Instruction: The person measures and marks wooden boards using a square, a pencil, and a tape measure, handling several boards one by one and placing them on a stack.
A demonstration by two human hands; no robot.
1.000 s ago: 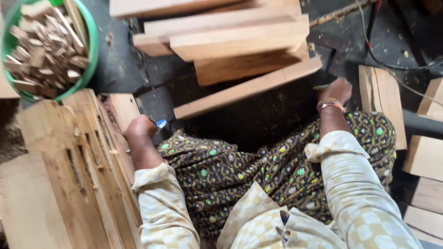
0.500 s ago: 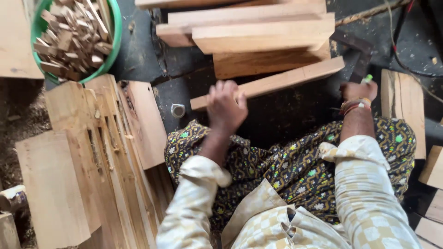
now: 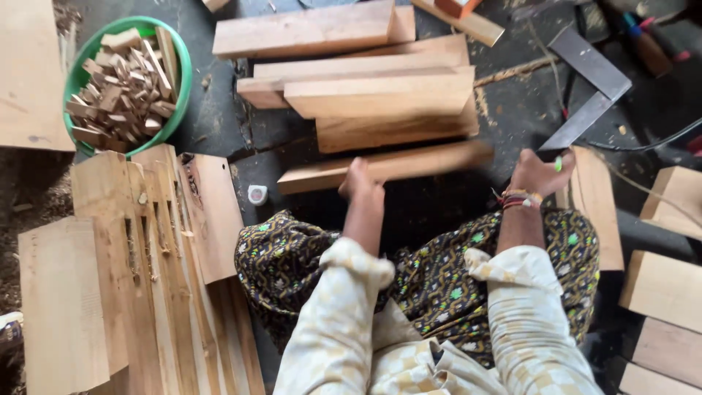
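Observation:
A long wooden plank [image 3: 409, 164] lies blurred across the dark floor in front of my knees. My left hand [image 3: 363, 184] is closed on its near edge, close to the middle. My right hand [image 3: 536, 172] is just past the plank's right end, fingers curled around a small green pencil [image 3: 558, 162]. A metal try square [image 3: 589, 91] lies on the floor directly beyond my right hand, its blade end almost touching my fingers. My patterned lap cloth [image 3: 439, 278] fills the lower middle.
Stacked thick wood blocks [image 3: 365, 88] lie beyond the plank. A green basin [image 3: 179, 80] of wood offcuts stands at the far left. Slotted boards [image 3: 146, 278] lie to my left, pale blocks [image 3: 665, 285] to my right. A small white cap [image 3: 257, 194] and a black cable [image 3: 651, 143] rest on the floor.
My left hand has come off the boards at my left and swung over to grip the plank. My right hand has stayed by the plank's right end, and the view has shifted.

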